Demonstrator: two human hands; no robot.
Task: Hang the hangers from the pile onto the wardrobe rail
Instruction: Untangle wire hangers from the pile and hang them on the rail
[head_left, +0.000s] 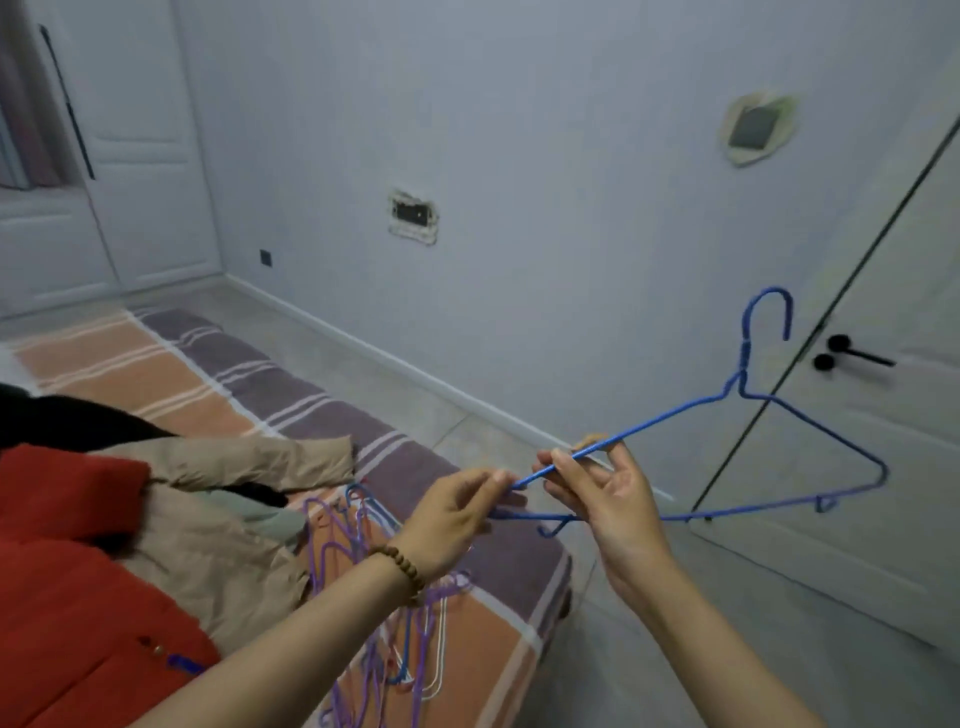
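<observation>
A pale wall (519, 130) takes up most of what's ahead, with a rough cut-out box (413, 215) low down and a patched square (756, 127) higher to the right. Below it runs the bed (249, 384), covered in orange and purple blocks with white stripes, its near corner ending just short of the tiled floor (649, 649). A white door (883, 441) stands on the right with a black lever handle (852, 353), and white wardrobe panels (140, 156) fill the far left corner.

On the bed, a red garment (67, 571) lies nearest the person, with a beige garment (218, 551) spread partly over and beside it. Just right of those clothes sits the pile of hangers (374, 623), a tangle of thin purple, blue and white wire resting on the cover (too knotted together to count).

One blue hanger (744, 353) is up in the air, clear of the pile, held over the bed's corner and in front of the door, its hook pointing upward. The left hand (447, 525) pinches the hanger's near tip between thumb and fingertips. The right hand (613, 499) grasps the sloping shoulder wire just beside it, thumb and forefinger closed on the wire, other fingers loosely curled below; the bottom bar passes behind that hand. A brown bead bracelet (405, 569) circles the left wrist, which crosses above the pile.
</observation>
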